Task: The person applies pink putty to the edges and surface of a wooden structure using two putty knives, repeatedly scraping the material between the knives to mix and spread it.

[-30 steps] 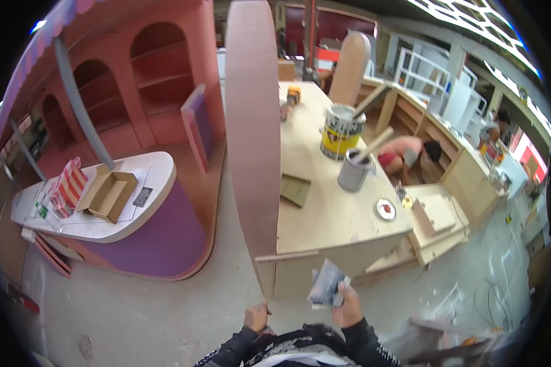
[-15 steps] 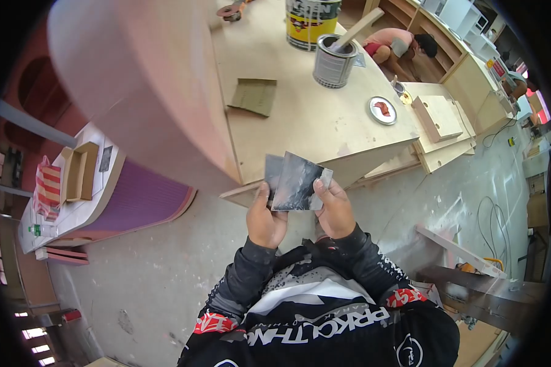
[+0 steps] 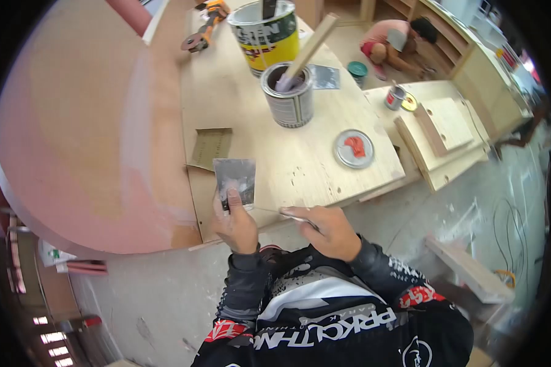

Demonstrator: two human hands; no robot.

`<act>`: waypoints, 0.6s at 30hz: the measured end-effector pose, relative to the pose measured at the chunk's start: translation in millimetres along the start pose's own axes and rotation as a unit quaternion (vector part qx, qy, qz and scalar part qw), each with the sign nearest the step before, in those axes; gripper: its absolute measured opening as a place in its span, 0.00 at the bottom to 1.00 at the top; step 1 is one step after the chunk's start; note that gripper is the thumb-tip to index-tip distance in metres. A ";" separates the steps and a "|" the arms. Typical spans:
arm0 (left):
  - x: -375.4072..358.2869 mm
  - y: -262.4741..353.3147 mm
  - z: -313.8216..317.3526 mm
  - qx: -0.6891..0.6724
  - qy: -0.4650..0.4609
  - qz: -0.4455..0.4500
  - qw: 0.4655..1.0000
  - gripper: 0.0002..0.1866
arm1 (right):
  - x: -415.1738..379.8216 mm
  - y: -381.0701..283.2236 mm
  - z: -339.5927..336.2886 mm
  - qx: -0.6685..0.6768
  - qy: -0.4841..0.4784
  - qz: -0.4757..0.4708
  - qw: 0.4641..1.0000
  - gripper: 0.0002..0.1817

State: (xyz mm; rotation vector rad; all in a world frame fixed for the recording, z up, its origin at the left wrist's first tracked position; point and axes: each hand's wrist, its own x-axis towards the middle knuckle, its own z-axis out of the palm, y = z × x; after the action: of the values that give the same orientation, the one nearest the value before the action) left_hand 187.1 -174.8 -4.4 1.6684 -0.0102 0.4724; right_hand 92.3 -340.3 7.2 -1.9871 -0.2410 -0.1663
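The left hand (image 3: 236, 223) is closed on a thin metal scraper blade (image 3: 234, 176), thumb pressed flat on its lower face and the fingers behind it. The blade stands nearly upright over the near edge of the plywood surface (image 3: 300, 165), its face smeared with pale grey filler. The right hand (image 3: 324, 229) is closed on a second thin blade (image 3: 288, 214), which shows almost edge-on as a bright line pointing left toward the first; how the fingers sit on it cannot be made out.

Both blades look like light sheet metal: stiff enough to keep flat, yet probably springy when pressed. The smeared face is likely tacky and messy, so the clean lower margin, where the thumb already sits, seems the best place to hold. The edges are thin and could be sharp, so a pinch on the flat faces is safer than a wrap round the rim.

On the surface, just beyond the upright blade, lies a square of sandpaper (image 3: 211, 147) at the left edge, touching a large pink panel (image 3: 86, 134) that runs along that side. Farther in stands a small open tin (image 3: 288, 95) with a wooden stirring stick (image 3: 309, 46) leaning in it, and behind it a bigger yellow paint can (image 3: 266, 37). A round lid (image 3: 354, 148) with a red dab lies near the right edge. Another person (image 3: 395, 46) crouches on the floor past the far right corner.
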 end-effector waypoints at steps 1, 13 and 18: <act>1.3 5.4 -0.8 0.011 0.012 0.001 1.000 0.19 | 9.7 0.4 -4.4 0.010 -0.012 -0.006 1.000 0.27; 29.4 15.0 -16.4 0.249 0.162 0.176 0.939 0.18 | 68.6 19.2 -23.0 0.497 0.065 0.143 0.853 0.16; 21.5 16.1 -3.3 0.147 -0.220 0.510 0.819 0.07 | 95.3 17.7 -18.4 0.640 -0.007 0.292 0.711 0.17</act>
State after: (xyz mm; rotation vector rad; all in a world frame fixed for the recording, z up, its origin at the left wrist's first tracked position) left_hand 201.3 -168.6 17.8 1.9465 -1.2901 0.8932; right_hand 188.9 -355.2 20.7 -0.5721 0.2516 0.3635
